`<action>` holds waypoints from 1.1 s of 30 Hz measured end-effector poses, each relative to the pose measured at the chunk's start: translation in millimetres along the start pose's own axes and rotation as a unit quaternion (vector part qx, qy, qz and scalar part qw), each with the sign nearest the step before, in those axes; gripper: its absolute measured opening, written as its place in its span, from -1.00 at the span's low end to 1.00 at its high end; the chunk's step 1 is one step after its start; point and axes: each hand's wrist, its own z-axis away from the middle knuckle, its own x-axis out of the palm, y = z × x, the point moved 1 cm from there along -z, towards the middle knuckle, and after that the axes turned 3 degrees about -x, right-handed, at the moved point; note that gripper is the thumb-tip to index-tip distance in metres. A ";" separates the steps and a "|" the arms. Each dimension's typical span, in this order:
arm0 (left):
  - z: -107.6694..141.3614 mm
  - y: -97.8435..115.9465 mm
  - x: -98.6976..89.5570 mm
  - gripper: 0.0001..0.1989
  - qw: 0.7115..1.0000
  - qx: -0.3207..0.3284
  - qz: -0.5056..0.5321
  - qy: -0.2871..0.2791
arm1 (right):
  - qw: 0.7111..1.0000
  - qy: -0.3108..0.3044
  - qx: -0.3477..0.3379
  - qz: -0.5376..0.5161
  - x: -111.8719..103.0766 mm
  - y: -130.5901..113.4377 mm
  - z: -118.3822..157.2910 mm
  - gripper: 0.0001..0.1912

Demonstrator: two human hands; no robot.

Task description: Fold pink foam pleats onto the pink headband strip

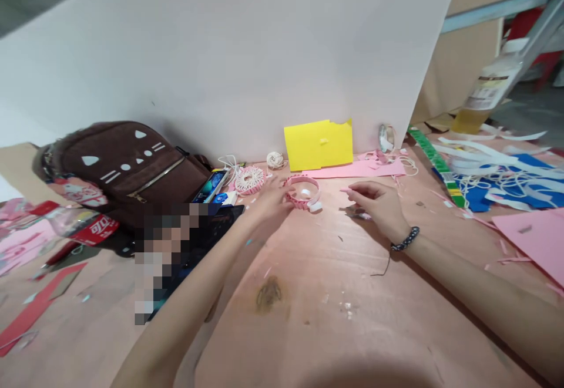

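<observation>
My left hand (275,200) is at the left side of a pink ring (318,187) with a pleated edge, its fingers curled against the rim. A small white piece (315,206) sits at the ring's front right. To the right, my right hand (372,200) pinches a small pink strip (346,190) between thumb and fingertips; a dark bracelet circles the wrist. Beneath that hand lies a small object (363,216), partly hidden, too unclear to name. Left of the ring is a pink disc wound with white string (249,180).
A yellow sheet (319,146) leans on the white board (264,53). At left are a brown backpack (132,171), a phone (210,185) and a cola bottle (94,229). At right are a green strip (436,165), blue and white scraps, pink paper (535,241) and a bottle (484,91).
</observation>
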 end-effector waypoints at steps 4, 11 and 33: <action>9.4 21.7 9.9 -0.85 1.000 0.016 0.012 -0.020 | 0.998 -0.039 -0.053 -0.008 4.9 -12.2 6.9 -0.69; 91.1 77.3 12.8 -0.68 0.993 -0.047 0.104 0.018 | 0.974 0.012 -0.227 -0.001 9.4 -65.7 32.1 -0.93; 260.0 90.2 70.7 -0.67 0.853 -0.129 0.505 -0.007 | 0.958 -0.069 -0.274 0.044 53.3 -94.9 78.7 -0.96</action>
